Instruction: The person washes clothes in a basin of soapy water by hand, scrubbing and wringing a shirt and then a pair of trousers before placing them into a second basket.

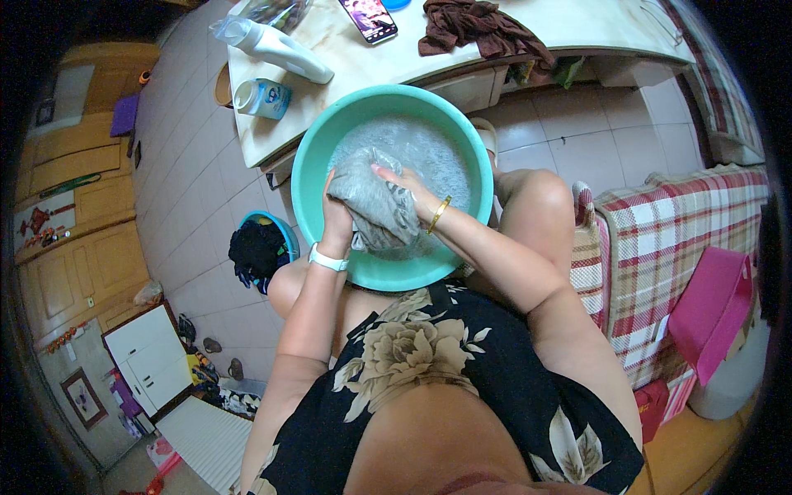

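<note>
A wet grey cloth garment (374, 201), bunched up and with a dark print along one side, is held between my two hands over a turquoise plastic basin (396, 278). My left hand (337, 213) grips its left side, the fingers mostly hidden by the fabric. From the right, my right hand (411, 195) holds it with the thumb lying on top. Sudsy water (433, 148) covered in white foam fills the basin behind the garment. The basin sits in front of my lap, between my knees.
A marble-topped table (371, 65) beyond the basin carries a white detergent bottle (278, 49), an open blue-and-white tub (263, 99), a lit phone (369, 20) and a brown cloth (473, 28). A blue bucket of dark clothes (260, 250) stands left. A plaid-covered seat (668, 229) is right.
</note>
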{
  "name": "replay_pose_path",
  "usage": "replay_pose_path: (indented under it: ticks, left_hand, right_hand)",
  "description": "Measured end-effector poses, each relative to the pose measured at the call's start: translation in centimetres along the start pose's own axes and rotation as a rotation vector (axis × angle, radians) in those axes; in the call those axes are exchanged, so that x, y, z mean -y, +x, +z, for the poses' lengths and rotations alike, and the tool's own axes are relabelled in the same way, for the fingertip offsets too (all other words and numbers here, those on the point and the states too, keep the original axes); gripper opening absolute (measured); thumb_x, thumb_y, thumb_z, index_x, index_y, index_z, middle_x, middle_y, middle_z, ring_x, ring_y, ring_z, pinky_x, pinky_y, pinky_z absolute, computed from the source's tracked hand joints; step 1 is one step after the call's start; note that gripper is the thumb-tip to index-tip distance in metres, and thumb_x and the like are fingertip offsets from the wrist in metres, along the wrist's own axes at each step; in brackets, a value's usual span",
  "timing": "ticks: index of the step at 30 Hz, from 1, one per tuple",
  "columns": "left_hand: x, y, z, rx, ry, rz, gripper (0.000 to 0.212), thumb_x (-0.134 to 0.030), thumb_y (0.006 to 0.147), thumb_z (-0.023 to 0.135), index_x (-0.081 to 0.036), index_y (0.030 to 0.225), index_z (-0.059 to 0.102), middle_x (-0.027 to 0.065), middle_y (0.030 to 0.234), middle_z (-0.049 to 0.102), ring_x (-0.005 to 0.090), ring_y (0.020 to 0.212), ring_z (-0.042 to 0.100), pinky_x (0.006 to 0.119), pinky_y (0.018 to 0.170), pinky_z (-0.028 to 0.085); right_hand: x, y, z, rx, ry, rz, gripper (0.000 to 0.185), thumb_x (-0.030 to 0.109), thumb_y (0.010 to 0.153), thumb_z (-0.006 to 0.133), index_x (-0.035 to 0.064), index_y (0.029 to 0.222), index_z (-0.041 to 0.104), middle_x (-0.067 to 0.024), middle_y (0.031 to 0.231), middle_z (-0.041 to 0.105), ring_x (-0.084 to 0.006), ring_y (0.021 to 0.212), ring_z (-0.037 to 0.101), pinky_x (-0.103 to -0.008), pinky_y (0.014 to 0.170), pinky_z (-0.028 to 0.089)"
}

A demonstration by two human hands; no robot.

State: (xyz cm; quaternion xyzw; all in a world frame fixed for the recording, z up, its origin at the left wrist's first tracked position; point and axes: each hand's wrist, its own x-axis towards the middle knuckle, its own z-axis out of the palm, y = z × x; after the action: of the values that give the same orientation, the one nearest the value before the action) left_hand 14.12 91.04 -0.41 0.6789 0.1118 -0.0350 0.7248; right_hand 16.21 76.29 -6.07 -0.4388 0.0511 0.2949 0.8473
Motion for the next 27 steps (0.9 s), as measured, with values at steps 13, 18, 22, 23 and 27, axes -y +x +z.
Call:
replay_pose_path:
  ticks: [13, 18, 22, 23, 27]
  left_hand:
    - [1.2, -0.9, -3.0, -0.127, -0.423, 0.166, 0.056, -0.043, 0.101, 0.046, -0.004, 0.141, 0.043, 0.0107, 0.137, 0.052, 0.0257, 0.122, 0.054, 0.041, 0.105, 0.044]
    - [0.9, -2.6, -2.3, -0.108, -0.572, -0.038, 0.055, -0.037, 0.101, 0.049, -0.006, 0.145, 0.038, 0.0097, 0.142, 0.048, 0.0243, 0.128, 0.048, 0.040, 0.109, 0.040]
    - [1.7, -1.9, -8.2, 0.140, 0.032, -0.018, 0.075, -0.017, 0.089, 0.071, -0.007, 0.151, 0.029, 0.0089, 0.147, 0.041, 0.0201, 0.131, 0.042, 0.039, 0.113, 0.033]
    - [0.1, -2.3, -8.1, 0.196, 0.159, 0.029, 0.085, -0.021, 0.085, 0.076, -0.008, 0.153, 0.026, 0.0093, 0.149, 0.039, 0.0210, 0.133, 0.040, 0.039, 0.113, 0.032]
    - [-6.9, -3.7, -4.9, 0.277, 0.278, 0.254, 0.123, -0.035, 0.063, 0.091, -0.013, 0.157, 0.013, 0.0124, 0.156, 0.028, 0.0260, 0.140, 0.032, 0.040, 0.116, 0.027]
  right_hand:
    - [0.4, -2.3, 1.9, 0.091, 0.352, 0.225, 0.062, 0.054, 0.100, 0.042, 0.0052, 0.139, 0.048, -0.0104, 0.141, 0.053, -0.0202, 0.126, 0.054, -0.0391, 0.106, 0.044]
    - [-0.3, -1.7, 0.5, 0.107, 0.423, 0.258, 0.050, 0.044, 0.101, 0.046, 0.0059, 0.132, 0.056, -0.0087, 0.134, 0.060, -0.0212, 0.120, 0.058, -0.0396, 0.105, 0.045]
    - [2.4, -2.3, 1.4, -0.043, 0.415, 0.272, 0.054, 0.047, 0.101, 0.044, 0.0047, 0.132, 0.056, -0.0106, 0.131, 0.061, -0.0240, 0.119, 0.059, -0.0422, 0.105, 0.044]
    - [2.4, -2.0, 1.2, -0.031, 0.423, 0.245, 0.054, 0.048, 0.101, 0.043, 0.0048, 0.131, 0.057, -0.0106, 0.131, 0.061, -0.0243, 0.119, 0.059, -0.0425, 0.105, 0.044]
    - [2.2, -1.2, 0.6, -0.022, 0.432, 0.251, 0.056, 0.050, 0.102, 0.041, 0.0053, 0.131, 0.058, -0.0095, 0.131, 0.062, -0.0246, 0.118, 0.059, -0.0430, 0.104, 0.044]
